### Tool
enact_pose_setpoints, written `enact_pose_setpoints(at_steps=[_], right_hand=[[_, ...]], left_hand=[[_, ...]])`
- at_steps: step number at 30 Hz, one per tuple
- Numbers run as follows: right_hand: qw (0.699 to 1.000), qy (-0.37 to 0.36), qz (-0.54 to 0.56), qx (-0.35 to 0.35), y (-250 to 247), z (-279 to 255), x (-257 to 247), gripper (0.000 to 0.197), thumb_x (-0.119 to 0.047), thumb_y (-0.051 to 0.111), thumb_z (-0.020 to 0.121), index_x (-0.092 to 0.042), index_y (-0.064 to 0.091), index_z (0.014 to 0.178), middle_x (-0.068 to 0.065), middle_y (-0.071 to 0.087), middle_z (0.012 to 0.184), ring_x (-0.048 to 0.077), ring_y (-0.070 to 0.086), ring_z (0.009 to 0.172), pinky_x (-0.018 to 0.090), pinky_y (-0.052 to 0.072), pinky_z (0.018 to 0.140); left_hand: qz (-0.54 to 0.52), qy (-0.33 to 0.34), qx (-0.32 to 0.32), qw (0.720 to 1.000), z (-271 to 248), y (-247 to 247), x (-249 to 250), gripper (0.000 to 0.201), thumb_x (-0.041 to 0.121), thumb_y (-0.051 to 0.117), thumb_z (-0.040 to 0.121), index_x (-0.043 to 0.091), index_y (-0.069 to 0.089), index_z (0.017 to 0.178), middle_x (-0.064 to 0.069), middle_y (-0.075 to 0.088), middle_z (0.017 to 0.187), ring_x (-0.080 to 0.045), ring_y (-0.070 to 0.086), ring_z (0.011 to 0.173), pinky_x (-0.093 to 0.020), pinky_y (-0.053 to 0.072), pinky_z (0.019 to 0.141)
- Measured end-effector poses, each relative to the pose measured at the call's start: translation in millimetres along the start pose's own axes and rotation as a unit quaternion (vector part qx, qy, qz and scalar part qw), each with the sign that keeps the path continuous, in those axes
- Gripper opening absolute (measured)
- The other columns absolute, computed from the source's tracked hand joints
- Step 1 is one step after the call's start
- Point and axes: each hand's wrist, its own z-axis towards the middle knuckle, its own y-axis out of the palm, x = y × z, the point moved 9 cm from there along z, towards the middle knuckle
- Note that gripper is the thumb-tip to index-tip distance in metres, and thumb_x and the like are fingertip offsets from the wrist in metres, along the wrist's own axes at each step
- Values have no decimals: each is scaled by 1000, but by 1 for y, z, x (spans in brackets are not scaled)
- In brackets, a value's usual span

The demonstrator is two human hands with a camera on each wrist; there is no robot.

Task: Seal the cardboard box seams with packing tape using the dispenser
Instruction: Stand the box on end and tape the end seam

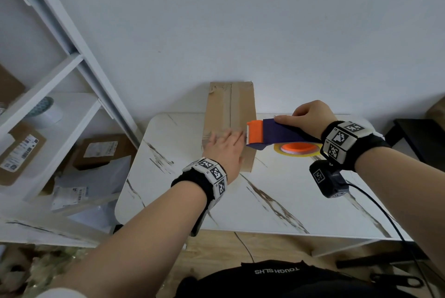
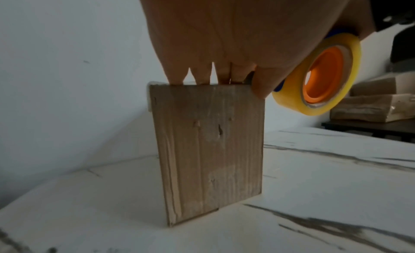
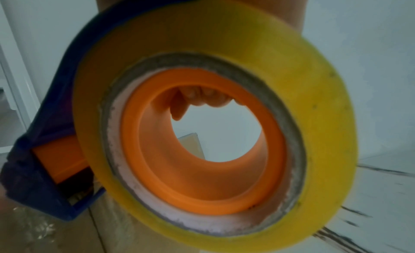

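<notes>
A tall brown cardboard box [image 1: 228, 107] lies on the white marble table [image 1: 284, 199], its top seam under a strip of clear tape. My left hand [image 1: 225, 150] presses flat on the near end of the box top, fingers straight. In the left wrist view the fingers [image 2: 202, 75] rest along the top edge of the box [image 2: 209, 150]. My right hand [image 1: 310, 117] grips the blue and orange tape dispenser [image 1: 272, 134], whose orange blade end sits at the box's right edge beside my left hand. The yellow tape roll [image 3: 215, 118] fills the right wrist view.
A white shelf unit [image 1: 60, 95] with parcels and a tape roll stands to the left. More cardboard parcels [image 2: 370, 104] lie on a dark stand to the right. A black cable [image 1: 385, 215] runs across the table's right front.
</notes>
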Motion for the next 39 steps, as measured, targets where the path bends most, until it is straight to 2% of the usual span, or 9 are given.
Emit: enact_pose_setpoints(at_steps=[6, 12, 16, 20, 24, 29, 34, 36, 39], right_hand=[[1000, 3, 16, -3, 0, -2, 5, 49, -48, 72, 73, -13, 51, 47, 2, 42, 51, 14, 41, 52, 25, 30, 50], [1000, -1, 10, 8, -6, -3, 16, 56, -52, 72, 70, 3, 66, 66, 11, 54, 64, 20, 48, 60, 28, 35, 56], [1000, 18, 12, 11, -14, -5, 33, 52, -55, 72, 68, -3, 67, 65, 12, 60, 68, 21, 52, 62, 29, 40, 61], [999, 38, -6, 9, -21, -15, 53, 49, -55, 69, 72, -8, 63, 61, 6, 54, 62, 18, 48, 57, 27, 35, 53], [997, 65, -35, 5, -23, -20, 66, 49, -59, 65, 74, -12, 64, 62, 3, 52, 58, 15, 47, 54, 26, 34, 51], [997, 79, -13, -13, -11, -20, 71, 52, -63, 65, 68, -13, 59, 54, 5, 50, 56, 21, 49, 57, 28, 38, 56], [996, 74, -45, -6, -6, -25, 53, 47, -55, 64, 78, -11, 57, 61, 4, 44, 53, 15, 41, 50, 24, 26, 46], [996, 76, -47, -10, -4, -24, 53, 49, -54, 63, 79, -12, 52, 56, 3, 40, 51, 15, 39, 49, 25, 25, 45], [997, 78, -23, -11, 0, -24, 58, 52, -54, 65, 77, -13, 48, 49, 2, 39, 49, 18, 41, 51, 26, 27, 47]], left_hand=[[15, -1, 0, 1000, -1, 7, -3, 65, 29, 38, 96, 19, 2, 150, 3, 6, 160, -20, 7, 147, -48, 1, 118], [41, 8, -17, 999, 1, 8, -4, 64, 31, 35, 96, 19, 2, 150, 3, 2, 160, -20, 4, 147, -47, 3, 119], [47, 5, -24, 999, 2, 10, -5, 65, 30, 35, 97, 21, -1, 150, 5, -1, 160, -19, 3, 147, -46, 2, 119], [33, 5, -20, 999, 3, 9, -5, 65, 29, 38, 96, 23, 2, 150, 7, 0, 160, -17, 3, 147, -45, 1, 119], [15, 6, -17, 1000, 4, 6, -4, 64, 27, 38, 95, 24, 5, 150, 7, 2, 160, -16, 4, 147, -45, 2, 119], [4, 0, -19, 1000, 1, 4, -2, 63, 27, 39, 95, 23, 9, 150, 7, 4, 160, -17, 6, 147, -45, 2, 119], [14, -32, 1, 999, 7, -6, 7, 58, 37, 47, 91, 18, 26, 142, -2, 26, 152, -25, 27, 140, -58, 15, 114], [31, -40, -3, 999, 10, -6, 15, 64, 45, 46, 89, 21, 21, 143, -5, 32, 143, -30, 30, 134, -64, 19, 110], [67, -45, -19, 997, 13, 2, 18, 74, 51, 44, 89, 28, 7, 148, -7, 30, 139, -32, 29, 131, -66, 21, 107]])
